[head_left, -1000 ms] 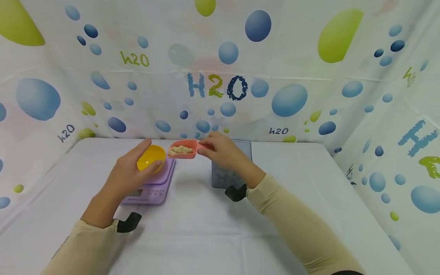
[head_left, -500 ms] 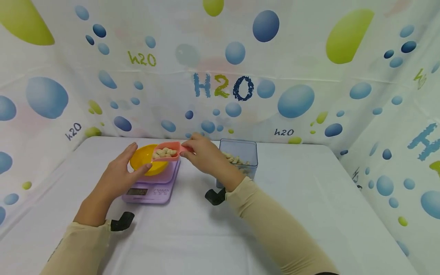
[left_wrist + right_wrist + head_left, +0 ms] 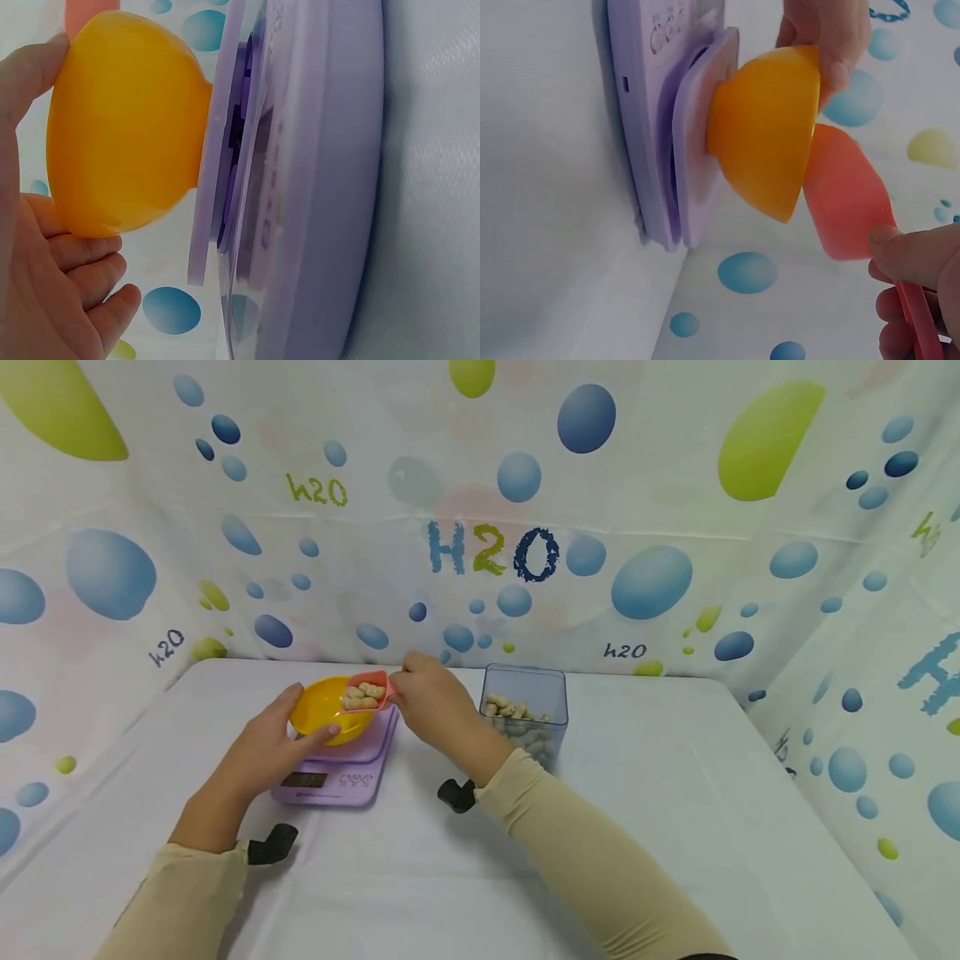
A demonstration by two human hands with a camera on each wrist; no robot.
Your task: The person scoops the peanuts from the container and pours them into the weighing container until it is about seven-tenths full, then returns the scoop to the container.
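Note:
A yellow bowl (image 3: 313,712) sits on the plate of a lilac kitchen scale (image 3: 351,787). My left hand (image 3: 258,745) holds the bowl at its rim, thumb on the near side and fingers round the left side, as the left wrist view shows. A small coral-pink scoop (image 3: 847,199) bears several peanuts in their shells (image 3: 363,695). Its handle is gripped between the thumb and curled fingers of my right hand (image 3: 437,708). The scoop's front lip is over the right part of the bowl, tilted toward it in the right wrist view.
Right of the scale stands a clear grey-blue square container (image 3: 540,689) with peanuts inside, partly behind my right forearm. A white cloth covers the table (image 3: 637,793). A curtain with blue and green drops (image 3: 517,477) hangs behind and at the sides.
My right hand has carried the scoop of peanuts left from near the container to over the bowl. My left hand has come to the bowl's rim. The container's peanuts have come into sight.

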